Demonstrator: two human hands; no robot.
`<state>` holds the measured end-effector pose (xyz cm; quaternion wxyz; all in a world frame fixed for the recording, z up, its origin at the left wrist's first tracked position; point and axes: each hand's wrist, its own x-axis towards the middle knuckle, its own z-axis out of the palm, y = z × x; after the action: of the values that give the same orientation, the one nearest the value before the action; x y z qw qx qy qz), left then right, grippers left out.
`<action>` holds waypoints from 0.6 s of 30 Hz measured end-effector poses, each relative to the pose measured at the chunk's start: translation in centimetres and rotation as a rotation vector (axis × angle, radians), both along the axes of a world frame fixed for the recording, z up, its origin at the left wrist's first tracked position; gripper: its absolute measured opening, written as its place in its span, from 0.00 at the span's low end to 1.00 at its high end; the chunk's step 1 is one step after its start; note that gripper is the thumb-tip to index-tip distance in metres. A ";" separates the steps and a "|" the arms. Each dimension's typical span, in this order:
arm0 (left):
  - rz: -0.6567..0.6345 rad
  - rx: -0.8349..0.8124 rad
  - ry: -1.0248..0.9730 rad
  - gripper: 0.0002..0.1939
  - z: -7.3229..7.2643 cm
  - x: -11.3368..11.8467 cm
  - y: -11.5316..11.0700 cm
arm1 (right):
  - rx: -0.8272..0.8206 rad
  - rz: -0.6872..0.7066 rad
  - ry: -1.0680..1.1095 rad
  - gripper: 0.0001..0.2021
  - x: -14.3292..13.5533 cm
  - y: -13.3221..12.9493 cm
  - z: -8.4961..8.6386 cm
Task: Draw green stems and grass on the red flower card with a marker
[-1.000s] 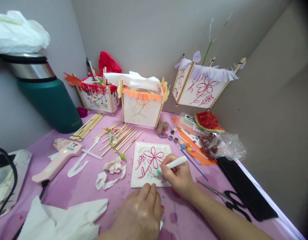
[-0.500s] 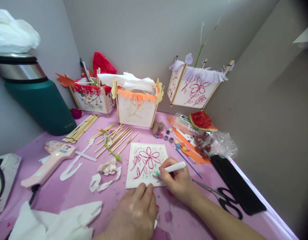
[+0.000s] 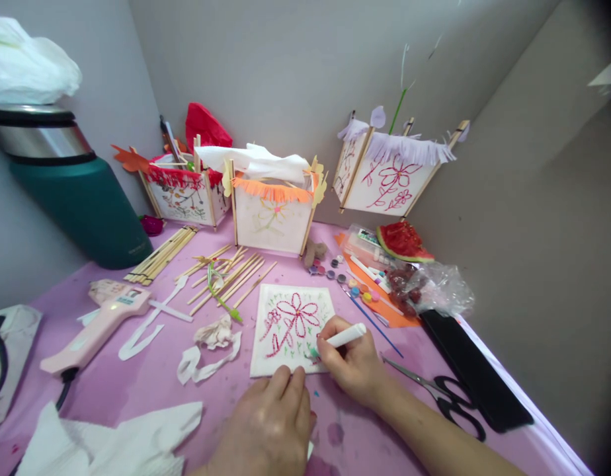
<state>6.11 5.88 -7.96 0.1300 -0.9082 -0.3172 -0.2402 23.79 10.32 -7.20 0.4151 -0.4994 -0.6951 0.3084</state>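
A white square panel (image 3: 266, 330) lies flat on the pink-purple tabletop, bearing a dark red flower drawing with small green marks around it. My right hand (image 3: 352, 363) pinches a white marker (image 3: 349, 334), its green tip low at the panel's right part. The fingertips of my left hand (image 3: 270, 416) rest at the panel's lower edge; these fingers lie extended, side by side, and the palm side is hidden. Left of the panel are a crumpled tissue (image 3: 215, 332) and a green stem (image 3: 221, 296) lying over wooden sticks (image 3: 243, 281).
Three decorated box lanterns (image 3: 272, 221) (image 3: 392, 175) (image 3: 181, 192) stand at the back. A teal bottle (image 3: 82, 205) and pink glue gun (image 3: 97, 320) are at left. Scissors (image 3: 434, 390), a black case (image 3: 477, 373), paint pots (image 3: 355, 291) and a plastic bag (image 3: 447, 287) are at right.
The marker tip has shifted slightly right and down on the panel, and the marker is tilted a little differently. My left hand stays by the lower edge. The view has shifted slightly.
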 end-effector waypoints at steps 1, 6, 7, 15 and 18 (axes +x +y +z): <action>-0.004 0.005 -0.004 0.12 -0.1 0.0 0.0 | -0.005 0.006 0.002 0.06 0.1 0.0 0.0; -0.011 0.000 -0.001 0.12 -0.1 -0.1 0.1 | 0.001 -0.038 0.037 0.06 0.4 0.1 -0.5; -0.013 0.001 -0.001 0.12 0.0 -0.1 0.0 | 0.009 -0.049 0.042 0.06 0.5 0.1 -0.6; -0.011 0.018 -0.007 0.13 0.0 0.0 -0.1 | 0.041 -0.023 -0.001 0.06 0.2 0.0 -0.3; -0.010 0.021 -0.005 0.11 0.2 0.0 0.0 | 0.066 -0.002 -0.005 0.06 0.1 0.0 -0.1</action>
<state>6.14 5.83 -7.77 0.1378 -0.9077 -0.3106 -0.2463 23.94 10.28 -7.27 0.4298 -0.4869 -0.7056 0.2836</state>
